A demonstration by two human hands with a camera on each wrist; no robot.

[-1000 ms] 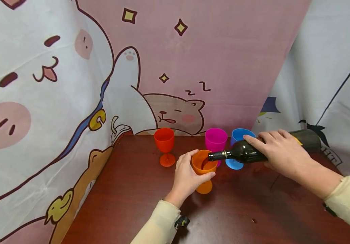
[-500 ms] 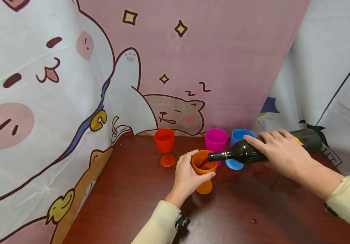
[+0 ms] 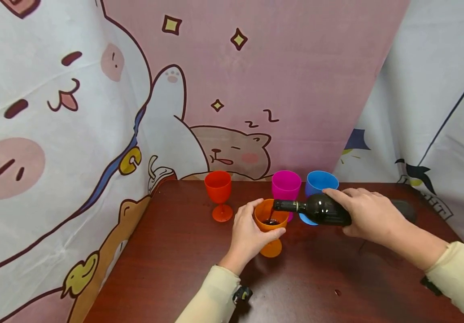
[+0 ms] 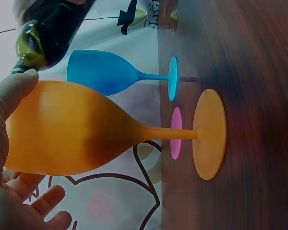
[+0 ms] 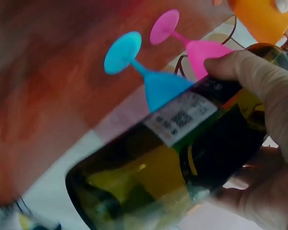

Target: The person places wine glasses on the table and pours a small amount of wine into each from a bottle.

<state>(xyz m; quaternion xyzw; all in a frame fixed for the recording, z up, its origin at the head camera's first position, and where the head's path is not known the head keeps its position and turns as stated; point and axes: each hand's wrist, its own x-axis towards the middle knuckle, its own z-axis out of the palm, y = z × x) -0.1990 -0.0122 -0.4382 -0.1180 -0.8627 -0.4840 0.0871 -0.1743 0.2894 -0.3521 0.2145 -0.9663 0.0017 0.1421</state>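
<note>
My left hand (image 3: 248, 235) holds the bowl of an orange goblet (image 3: 271, 248), thumb on the near side and fingers around the far side. The goblet stands upright with its foot on the table, as the left wrist view also shows. Dark liquid lies inside the bowl. With my right hand (image 3: 371, 215) I grip a dark green wine bottle (image 3: 329, 210) around its body. It lies nearly level, its mouth over the goblet's rim, and a thin dark stream runs down from it. A pale label (image 5: 181, 117) shows on the bottle in the right wrist view.
A red goblet (image 3: 218, 187) stands behind and left of my left hand. Behind the orange one is a magenta goblet (image 3: 286, 183), with a blue goblet (image 3: 321, 180) to its right, partly covered by the bottle. A printed cloth (image 3: 296, 89) hangs behind the brown table (image 3: 167, 260).
The bottle's base and my right hand have come down, so the bottle is closer to level. The stream is thinner, and more dark liquid shows in the orange goblet. My left hand stays put.
</note>
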